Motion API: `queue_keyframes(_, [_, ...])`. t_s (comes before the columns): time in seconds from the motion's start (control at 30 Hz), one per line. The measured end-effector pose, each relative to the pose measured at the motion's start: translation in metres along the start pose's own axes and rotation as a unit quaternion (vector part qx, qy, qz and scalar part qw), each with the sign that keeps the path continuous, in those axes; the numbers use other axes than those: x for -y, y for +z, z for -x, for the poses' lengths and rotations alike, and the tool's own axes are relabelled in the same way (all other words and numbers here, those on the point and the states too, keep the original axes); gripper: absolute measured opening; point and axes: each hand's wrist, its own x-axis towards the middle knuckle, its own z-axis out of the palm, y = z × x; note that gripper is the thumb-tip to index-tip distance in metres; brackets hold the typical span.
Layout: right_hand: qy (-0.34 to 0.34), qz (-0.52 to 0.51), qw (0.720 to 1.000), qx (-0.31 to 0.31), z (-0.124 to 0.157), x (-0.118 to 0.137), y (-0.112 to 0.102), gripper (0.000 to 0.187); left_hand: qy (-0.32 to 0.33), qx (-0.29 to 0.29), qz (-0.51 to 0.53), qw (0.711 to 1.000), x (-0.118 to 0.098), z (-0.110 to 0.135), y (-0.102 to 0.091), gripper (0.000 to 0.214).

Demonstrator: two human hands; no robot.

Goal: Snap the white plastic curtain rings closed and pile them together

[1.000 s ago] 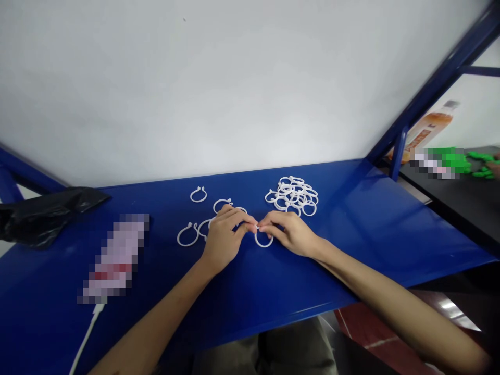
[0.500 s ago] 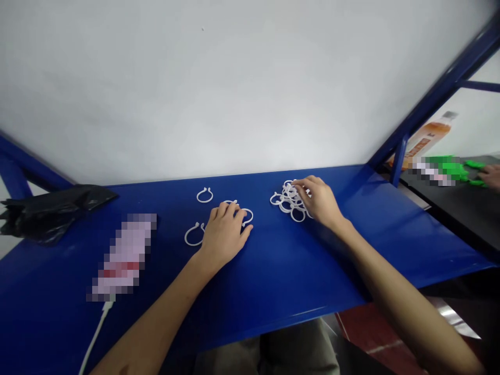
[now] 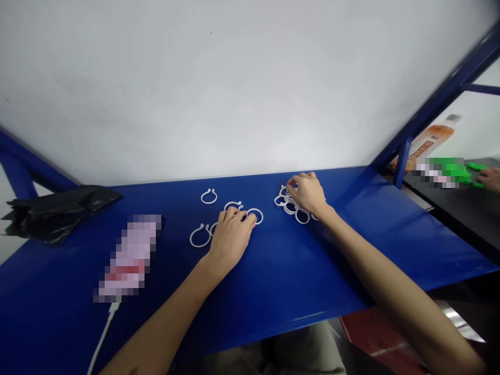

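Thin white open rings with small knobs at their ends lie on a blue table (image 3: pixel 273 284). My left hand (image 3: pixel 230 237) is over a loose group of them, its thumb and fingertips closed on the edge of one white ring (image 3: pixel 261 210). Another ring (image 3: pixel 200 246) lies left of this hand, one ring (image 3: pixel 209 202) is farther back, and others are partly under the fingers. My right hand (image 3: pixel 308 194) reaches into a heap of white rings (image 3: pixel 302 222), fingers bent together at its back edge. The hand hides what is between those fingertips.
At the left are a black plastic bag (image 3: pixel 58 211) and a blurred-out pinkish flat object (image 3: pixel 130 250) with a white cable (image 3: pixel 102 333). Blue frame bars (image 3: pixel 402 161) rise on the right. Beyond them are a bottle (image 3: pixel 433 140), green pieces (image 3: pixel 449 167) and another person's hand (image 3: pixel 491 177).
My right hand has shifted left and back over the heap, its fingers now more curled. My left thumb has drawn in against the ring beside it. The view has moved slightly.
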Motion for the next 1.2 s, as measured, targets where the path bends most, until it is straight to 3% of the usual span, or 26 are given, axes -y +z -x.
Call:
queue_keyframes(0.13, [-0.016,0.007,0.998,-0.063,0.01,0.0,-0.005,0.019,-0.023,-0.012,0.017,1.0,-0.001,-0.001,-0.001,0.012])
queue_keyframes(0.23, [-0.081,-0.032,0.99,-0.107,0.026,0.01,-0.015,0.02,-0.04,-0.027,0.035,0.998,-0.003,-0.002,-0.002,0.015])
queue_keyframes(0.37, [-0.229,-0.148,0.962,-0.032,0.053,0.036,-0.025,0.029,-0.02,-0.06,0.07,0.996,-0.005,-0.002,0.0,0.015])
queue_keyframes(0.43, [-0.26,-0.187,0.947,0.016,0.064,0.047,-0.026,0.039,-0.005,-0.072,0.084,0.994,-0.004,-0.002,0.003,0.019])
queue_keyframes(0.57, [-0.252,-0.237,0.935,0.071,0.072,0.053,-0.022,0.051,0.008,-0.085,0.099,0.991,-0.004,-0.002,0.007,0.023])
queue_keyframes(0.87, [-0.214,-0.308,0.926,0.052,0.067,0.044,-0.025,0.015,0.049,-0.156,0.115,0.98,-0.01,-0.003,0.003,0.013])
queue_keyframes(1.2, [-0.249,-0.366,0.89,0.108,0.072,0.047,-0.022,0.017,0.056,-0.196,0.066,0.977,-0.007,0.003,0.004,0.011])
